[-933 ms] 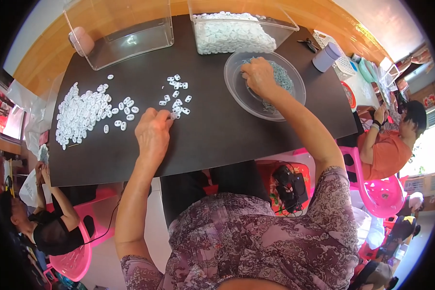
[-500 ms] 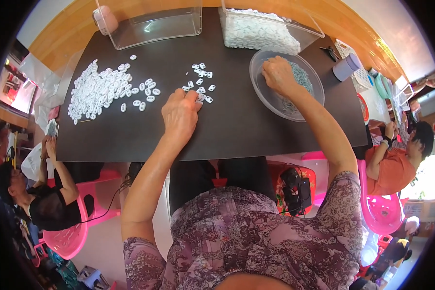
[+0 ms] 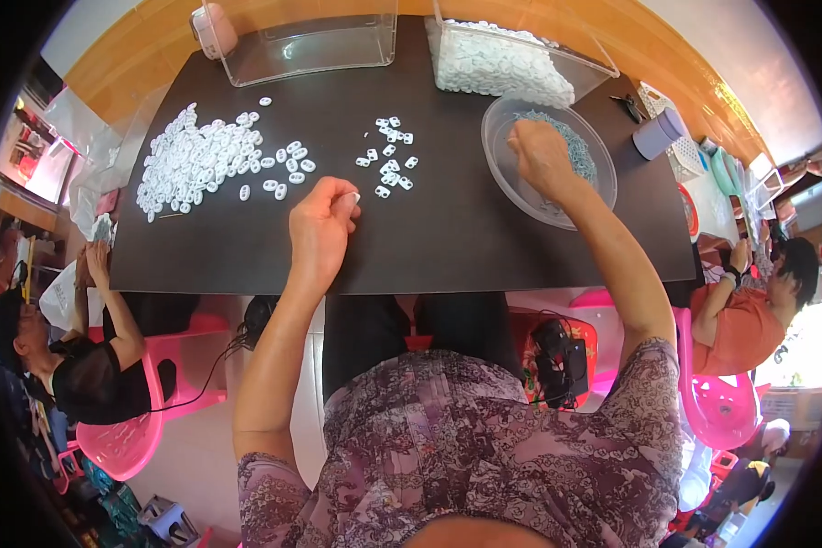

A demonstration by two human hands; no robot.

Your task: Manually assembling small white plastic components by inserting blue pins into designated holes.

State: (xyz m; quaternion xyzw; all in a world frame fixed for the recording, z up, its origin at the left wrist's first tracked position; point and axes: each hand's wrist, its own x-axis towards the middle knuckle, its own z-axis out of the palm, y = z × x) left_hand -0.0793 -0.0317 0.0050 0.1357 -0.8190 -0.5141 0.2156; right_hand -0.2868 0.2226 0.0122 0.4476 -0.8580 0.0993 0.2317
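Note:
Between the thumb and fingers of my left hand (image 3: 322,224), raised just over the near part of the table, a small white plastic piece with holes shows. Close by on the right lies a small scattered group of such white pieces (image 3: 390,168). A larger heap of oval white two-holed pieces (image 3: 201,160) spreads over the table's left side. My right hand (image 3: 542,157) reaches into a round clear plastic bowl (image 3: 500,173) holding many small grey metal parts (image 3: 575,151), possibly screws. Its fingers are bent together; whatever is in them is hidden.
At the back stand a clear bin (image 3: 310,66) and another bin full of white pieces (image 3: 502,62). A lilac-lidded cup (image 3: 658,134) and black snips (image 3: 627,107) lie right of the bowl. Co-workers sit left (image 3: 91,356) and right (image 3: 749,315) on pink chairs.
My left hand has come away from the small group, back and to the left, with a white piece in its fingers. My right hand stays in the bowl, shifted slightly.

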